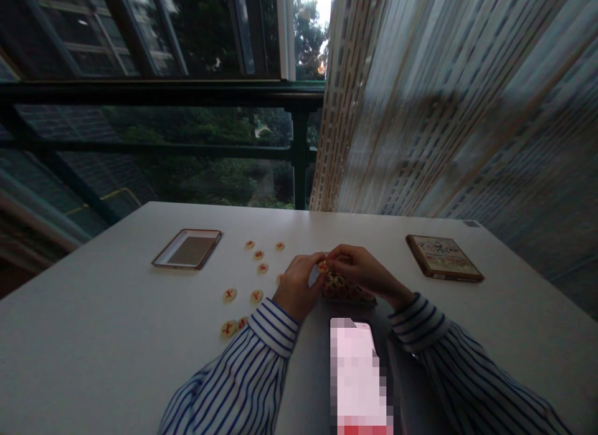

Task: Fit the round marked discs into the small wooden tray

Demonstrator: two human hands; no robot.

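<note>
My left hand (299, 286) and my right hand (359, 268) meet above a shallow tray (374, 302) packed with round Chinese chess pieces (343, 288). Between the fingertips of both hands is one pale chess piece (322, 267) with a red character facing up. My left fingers curl around its left side, and my right fingers pinch close at its upper right. My right hand hides part of the tray. Left of my hands, several loose red-marked pieces (256, 296) lie scattered on the white table (116, 323); one is partly covered by my left hand.
An open, shallow box lid (189, 249) rests at the table's left. On the right is a closed flat box (443, 258) with a printed cover. A phone (357, 372) with a blurred screen lies in front of the tray. Behind the table are a railing (299, 154) and a curtain (420, 111).
</note>
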